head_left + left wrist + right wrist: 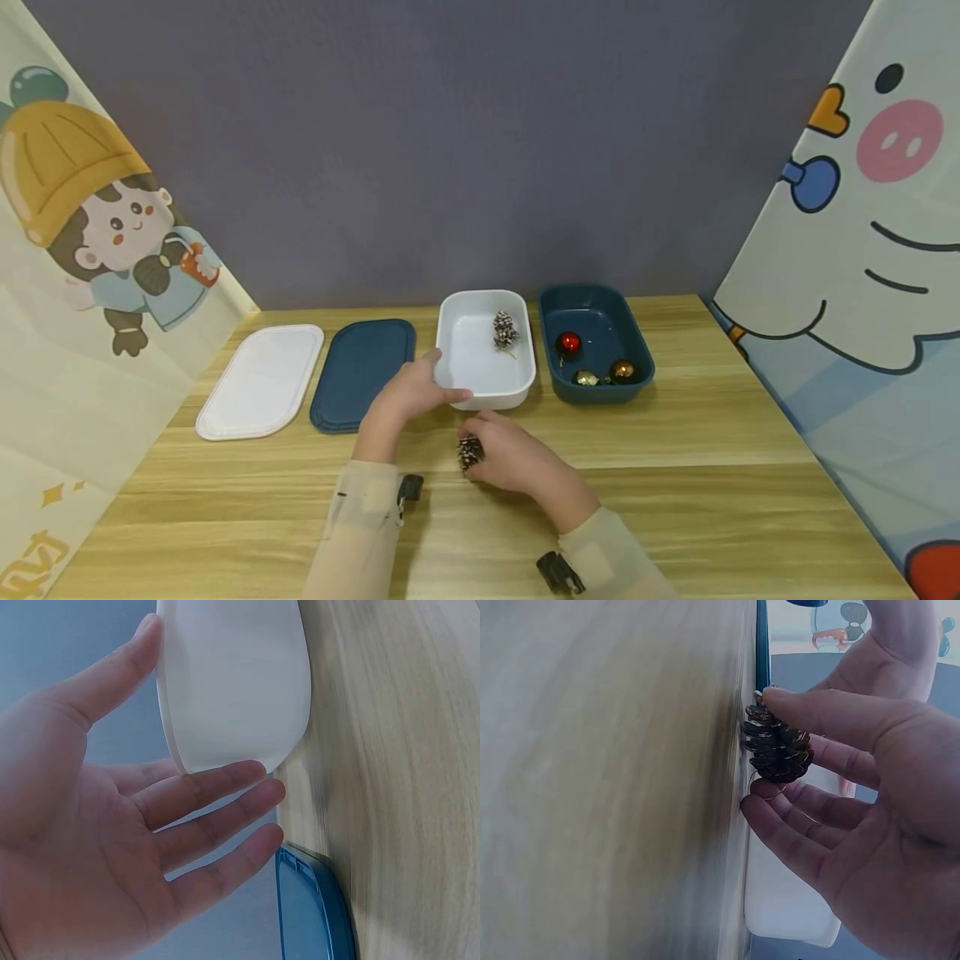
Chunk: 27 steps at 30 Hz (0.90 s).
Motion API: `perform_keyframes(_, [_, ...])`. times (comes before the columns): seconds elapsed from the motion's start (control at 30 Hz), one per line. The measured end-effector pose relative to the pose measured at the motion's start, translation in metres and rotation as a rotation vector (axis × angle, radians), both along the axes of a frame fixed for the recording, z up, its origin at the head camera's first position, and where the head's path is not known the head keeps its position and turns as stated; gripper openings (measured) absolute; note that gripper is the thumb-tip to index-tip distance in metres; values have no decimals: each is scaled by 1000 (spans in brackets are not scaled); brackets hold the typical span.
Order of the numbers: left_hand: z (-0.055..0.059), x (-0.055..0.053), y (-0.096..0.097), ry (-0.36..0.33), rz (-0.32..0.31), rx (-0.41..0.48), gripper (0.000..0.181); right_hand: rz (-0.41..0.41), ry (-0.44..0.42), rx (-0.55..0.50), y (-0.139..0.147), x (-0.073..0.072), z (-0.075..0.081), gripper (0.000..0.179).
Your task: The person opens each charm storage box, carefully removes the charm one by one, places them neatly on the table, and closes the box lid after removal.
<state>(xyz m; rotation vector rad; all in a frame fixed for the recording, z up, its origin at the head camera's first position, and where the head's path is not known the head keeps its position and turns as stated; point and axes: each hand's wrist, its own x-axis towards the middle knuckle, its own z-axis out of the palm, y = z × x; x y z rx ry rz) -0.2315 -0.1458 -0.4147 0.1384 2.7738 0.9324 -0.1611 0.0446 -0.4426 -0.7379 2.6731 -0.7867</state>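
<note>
In the head view my right hand [513, 450] pinches a pinecone [469, 452] with white-tipped scales, low over the table in front of the white container. The right wrist view shows this pinecone [776, 742] between thumb and fingertips, a thin loop of wire at one end. My left hand [414, 389] touches the near left corner of the white container [468, 350], thumb at the front rim, fingers along the side. Seen from the left wrist, those fingers [217, 787] are fairly straight against the container's wall. More pinecone [505, 330] lies inside the container.
Right of it stands a dark blue container [596, 329] holding a red ornament ball [568, 342] and gold and brown ones [622, 370]. A blue lid [363, 375] and a white lid [262, 382] lie to the left. A grey panel [480, 150] rises behind the table.
</note>
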Motion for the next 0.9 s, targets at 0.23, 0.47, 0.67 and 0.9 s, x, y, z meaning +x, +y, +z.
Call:
perform_keyframes(0.23, [-1,-1,-1,-3,0,8,105,7,12,15,-1,-1,-1,48])
perform_keyframes(0.47, [-1,-1,0,-1,-3,14,104,-4,14,21,-1,-2,0,51])
perform_keyframes(0.67, [-1,-1,-1,1,-3,18,104,0,18,3,0,-2,1,53])
perform_keyframes(0.9, [-1,-1,-1,7,-8,16,104,17,52,-15,0,-3,1,50])
